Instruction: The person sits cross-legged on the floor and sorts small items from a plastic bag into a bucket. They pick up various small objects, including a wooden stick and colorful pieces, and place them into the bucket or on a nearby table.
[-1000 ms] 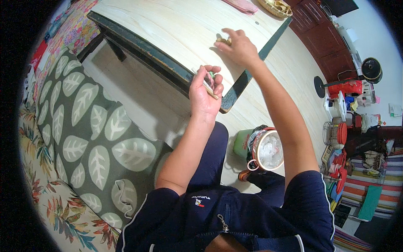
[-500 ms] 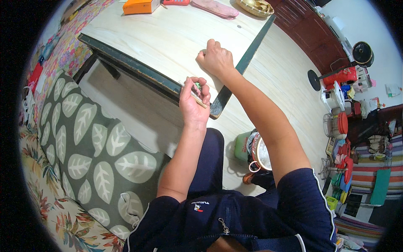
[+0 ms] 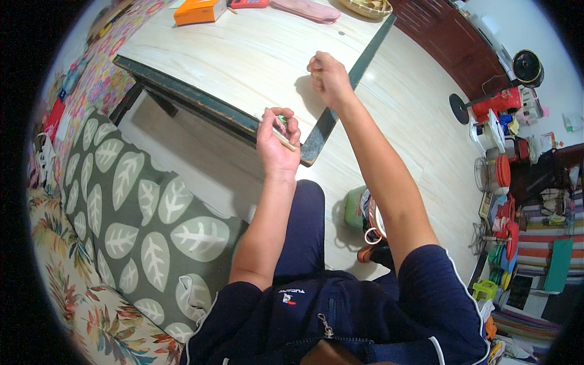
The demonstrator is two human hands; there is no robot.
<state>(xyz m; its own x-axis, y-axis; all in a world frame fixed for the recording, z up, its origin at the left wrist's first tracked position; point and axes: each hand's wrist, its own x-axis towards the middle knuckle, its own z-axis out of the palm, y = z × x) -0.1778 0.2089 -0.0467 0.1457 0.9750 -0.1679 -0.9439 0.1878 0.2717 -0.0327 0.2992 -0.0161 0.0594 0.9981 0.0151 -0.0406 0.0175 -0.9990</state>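
Note:
My left hand is palm up at the near corner of the table, its fingers curled round a thin pale stick. A small green and pink thing shows within the same fingers, too small to make out. Over the table's right edge, my right hand is closed, with a shadow on the tabletop beside it. Something small and yellowish may sit in its fingers, but they hide it.
Along the table's far side are an orange box, a red device, a pink cloth pouch and a woven basket. A small grey disc lies nearer. A leaf-patterned sofa cover is at left; a green container stands below my right arm.
My right hand has lifted off the tabletop and moved a little to the right, turning at the wrist. The left hand stays nearly in place with the stick.

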